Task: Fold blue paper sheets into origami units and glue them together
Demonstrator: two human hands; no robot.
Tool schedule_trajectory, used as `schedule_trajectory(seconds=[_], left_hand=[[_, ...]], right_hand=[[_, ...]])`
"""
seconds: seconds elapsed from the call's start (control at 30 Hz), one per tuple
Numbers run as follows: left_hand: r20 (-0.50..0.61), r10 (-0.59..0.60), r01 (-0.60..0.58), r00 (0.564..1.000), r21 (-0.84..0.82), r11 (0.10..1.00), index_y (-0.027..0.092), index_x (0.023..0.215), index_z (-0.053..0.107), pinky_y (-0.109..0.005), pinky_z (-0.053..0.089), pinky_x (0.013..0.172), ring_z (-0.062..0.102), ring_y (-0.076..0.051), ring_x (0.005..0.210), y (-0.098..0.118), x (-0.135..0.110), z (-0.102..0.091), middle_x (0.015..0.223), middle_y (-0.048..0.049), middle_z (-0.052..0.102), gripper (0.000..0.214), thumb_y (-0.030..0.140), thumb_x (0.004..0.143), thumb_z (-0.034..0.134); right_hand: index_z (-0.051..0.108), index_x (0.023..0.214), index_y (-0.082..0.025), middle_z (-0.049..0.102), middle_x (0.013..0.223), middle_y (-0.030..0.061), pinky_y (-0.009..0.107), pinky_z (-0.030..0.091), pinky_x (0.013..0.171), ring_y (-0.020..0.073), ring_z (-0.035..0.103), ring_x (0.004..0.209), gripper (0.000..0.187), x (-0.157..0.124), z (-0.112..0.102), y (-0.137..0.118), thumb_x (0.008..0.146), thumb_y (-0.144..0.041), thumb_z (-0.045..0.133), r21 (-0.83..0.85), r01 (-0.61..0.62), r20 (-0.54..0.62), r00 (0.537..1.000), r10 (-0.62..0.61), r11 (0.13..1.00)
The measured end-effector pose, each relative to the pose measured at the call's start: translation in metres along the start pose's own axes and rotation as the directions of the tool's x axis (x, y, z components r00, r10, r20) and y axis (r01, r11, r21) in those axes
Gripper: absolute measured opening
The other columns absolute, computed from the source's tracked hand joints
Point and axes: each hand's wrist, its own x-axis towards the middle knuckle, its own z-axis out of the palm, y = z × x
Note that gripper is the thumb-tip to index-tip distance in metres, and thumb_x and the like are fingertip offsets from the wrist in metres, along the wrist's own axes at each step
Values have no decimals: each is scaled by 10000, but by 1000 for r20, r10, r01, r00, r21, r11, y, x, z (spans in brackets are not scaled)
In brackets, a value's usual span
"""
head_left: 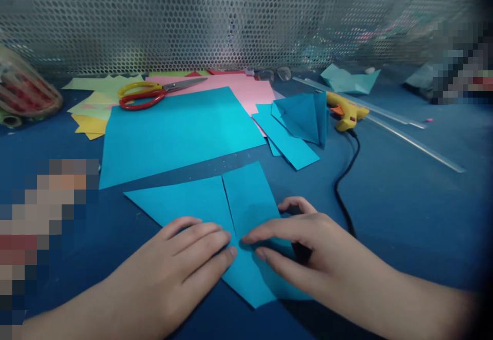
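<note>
A blue paper sheet (215,201), partly folded with a crease down its middle, lies on the blue table in front of me. My left hand (185,263) rests flat on its left half, fingers stretched toward the crease. My right hand (304,242) lies on the right flap, fingers extended and pressing the paper down near the crease, thumb at the flap's far edge. Neither hand grips anything.
A larger blue sheet (177,129) lies behind, with pink (250,91) and yellow (92,109) papers. Red-and-yellow scissors (150,93) lie at the back left. Folded blue pieces (300,124), a yellow glue gun (344,111) with black cord (342,186), and glue sticks (408,139) are right. A perforated metal wall (231,16) stands behind.
</note>
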Motion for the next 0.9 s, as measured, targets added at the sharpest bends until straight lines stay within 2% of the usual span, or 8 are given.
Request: schedule_trajectory(seconds=[0.07,0.17,0.3,0.4,0.53,0.73,0.9], left_hand=[[-10,-2,2,1000,-4,1000,237,1233,665,-282,476,991,672,-141,1140,-3,4,-5,1226,20,752,368,130,1083,346],[-37,-44,45,998,7,999,228,1206,686,-306,497,951,686,-159,1125,-5,6,-5,1206,5,762,327,216,1101,376],[24,-38,37,999,5,999,241,1347,603,-294,442,1040,624,-144,1236,-7,1,-3,1343,28,700,354,166,1089,372],[73,-20,23,997,-40,999,246,1382,562,-263,393,1089,569,-112,1297,-8,-3,-4,1399,51,660,468,40,1039,320],[71,-20,23,997,-31,999,258,1358,575,-279,380,1065,570,-128,1276,-7,-2,-4,1369,56,675,522,4,1010,281],[14,-59,60,998,-48,997,276,1315,595,-329,381,1011,584,-157,1223,-2,-2,1,1303,37,704,513,13,994,293],[32,-64,65,997,-34,997,263,1303,610,-350,390,1012,572,-184,1247,1,-2,1,1301,5,705,377,139,1042,368]], right_hand=[[767,1024,-345,795,853,-37,497,417,975,209,686,763,283,1,1,1,922,-171,569,12,14,-18,1000,-14,1000],[770,1036,-342,800,877,-33,458,439,904,190,655,718,283,4,3,3,955,-184,548,56,24,-70,997,-20,998],[773,1031,-321,799,870,-32,422,433,877,164,615,662,277,6,5,5,974,-192,535,68,71,-125,990,-62,995],[777,1026,-327,790,848,-44,405,430,882,161,609,675,275,6,4,5,964,-191,545,67,66,-110,992,-59,996],[782,1058,-358,736,712,-42,379,446,844,194,583,744,271,5,2,5,945,-228,573,78,1,-78,997,5,997],[791,1055,-392,701,673,-14,366,465,788,232,545,806,260,4,3,8,936,-305,577,107,-68,-36,997,72,992],[798,1038,-380,673,637,-7,383,467,812,232,529,789,271,7,3,8,931,-298,564,100,-65,-36,997,69,993]])
